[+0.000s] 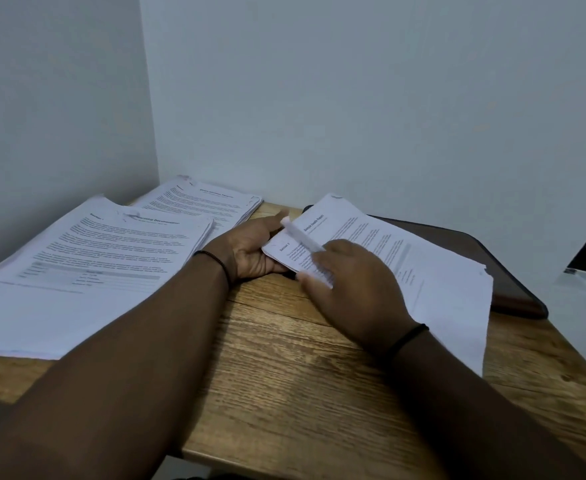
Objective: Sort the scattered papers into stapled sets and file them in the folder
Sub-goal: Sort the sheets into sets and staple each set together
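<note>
Nearest to the camera lies the wooden table [295, 368], and both forearms reach across it, each with a dark band at the wrist. The right hand [352, 289] rests on the near end of a stack of papers [433, 271] at the right side. Its fingers curl over the near-left corner of the sheets and seem to lift or turn one blurred sheet, though the fingertips are hidden under the paper. The left hand [253, 251] lies palm up just beside it — its fingers go under the same corner and its thumb comes over the edge, so it holds this corner from below.

On the left, a second stack [87, 268] lies flat with a printed page on top, and its far edge overlaps a third stack [208, 202] further back, close to the wall corner. Both are well apart from the hands. I cannot tell if any stack is stapled, and no stapler is in view.

Behind the right stack, partly covered by it, lies a dark brown flat thing with rounded corners, probably the folder [513, 282]. It looks closed and nothing is seen filed in it.

My judgement: the sorting into three groups is mostly done — the right group is being checked or squared now. The stapling and the filing are probably not yet done.
</note>
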